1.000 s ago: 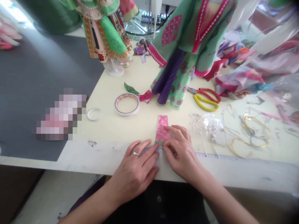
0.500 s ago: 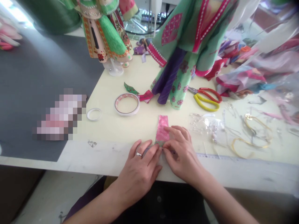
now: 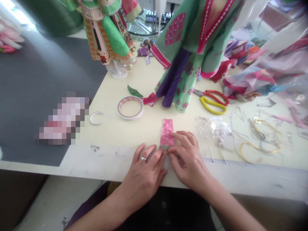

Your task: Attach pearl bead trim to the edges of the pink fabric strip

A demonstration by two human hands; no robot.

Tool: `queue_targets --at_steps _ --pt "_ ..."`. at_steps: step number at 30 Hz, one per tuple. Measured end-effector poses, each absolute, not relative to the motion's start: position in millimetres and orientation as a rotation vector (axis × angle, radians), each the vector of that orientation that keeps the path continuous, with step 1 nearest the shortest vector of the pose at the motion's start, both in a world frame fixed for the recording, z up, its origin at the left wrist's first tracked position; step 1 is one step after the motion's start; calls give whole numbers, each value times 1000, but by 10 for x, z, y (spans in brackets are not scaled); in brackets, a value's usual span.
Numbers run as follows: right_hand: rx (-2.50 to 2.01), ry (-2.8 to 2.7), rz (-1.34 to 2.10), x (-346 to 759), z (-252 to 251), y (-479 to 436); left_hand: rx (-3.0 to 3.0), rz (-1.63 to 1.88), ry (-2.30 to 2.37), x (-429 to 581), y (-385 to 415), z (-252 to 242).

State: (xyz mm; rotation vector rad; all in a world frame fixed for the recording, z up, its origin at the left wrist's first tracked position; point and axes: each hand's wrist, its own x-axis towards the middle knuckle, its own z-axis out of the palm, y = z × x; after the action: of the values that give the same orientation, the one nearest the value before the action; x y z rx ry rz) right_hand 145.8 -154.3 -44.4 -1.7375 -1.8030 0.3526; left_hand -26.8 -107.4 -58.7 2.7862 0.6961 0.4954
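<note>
A small pink patterned fabric strip lies upright from my view near the table's front edge, with a grey-green band at its lower end. My left hand, a ring on one finger, holds that lower end down with bent fingertips; its thumb rests apart, lower down. Thumb and index finger of my right hand are pinched at the lower right corner of the strip, while the other fingers curl over its right side. What exactly lies under the fingertips is hidden. A ruler runs along the table to the right.
A doll in a green robe stands ahead, another dressed doll behind left. Around are a tape roll, a thin white ring, red-and-yellow scissors, a bag of beads, yellow cord and piled fabric.
My right hand has shifted very slightly, its thumb and index finger still pinched at the strip's corner. My left hand and the strip stay in nearly the same place.
</note>
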Motion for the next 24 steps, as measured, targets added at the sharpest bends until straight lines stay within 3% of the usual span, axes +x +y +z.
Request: queue_targets --at_steps 24 --pt "-1669 -1776 372 1519 -433 -1572 2797 509 694 -268 -1066 -576"
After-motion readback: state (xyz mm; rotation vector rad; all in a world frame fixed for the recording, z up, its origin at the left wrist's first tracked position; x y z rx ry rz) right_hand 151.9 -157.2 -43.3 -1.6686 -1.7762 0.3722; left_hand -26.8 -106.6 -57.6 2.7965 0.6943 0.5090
